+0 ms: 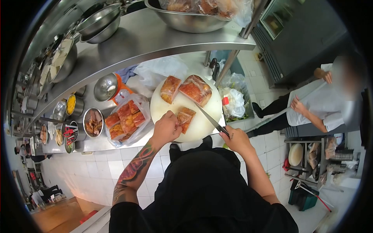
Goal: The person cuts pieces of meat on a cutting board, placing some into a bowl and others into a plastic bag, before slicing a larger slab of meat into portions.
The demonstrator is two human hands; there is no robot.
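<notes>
On a round white cutting board [159,116] lie three pieces of browned, roasted-looking meat. My left hand [167,127] has its fingers closed on the left edge of the nearest meat piece [187,118]. In my right hand [237,139] is the dark handle of a kitchen knife [210,118]. Its blade points up and left over the board, the tip close to the large meat piece [196,90]. A smaller meat piece [170,89] sits at the board's upper left. Left of the board, a clear plastic bag [144,108] holds several more browned pieces.
A steel shelf [163,46] spans above the counter, bearing a large bowl [190,22]. Left stand a bowl of meat strips [93,122] and an empty steel bowl [105,87]. A bin with plastic bags [235,101] is right of the board. Another person [311,105] stands at right.
</notes>
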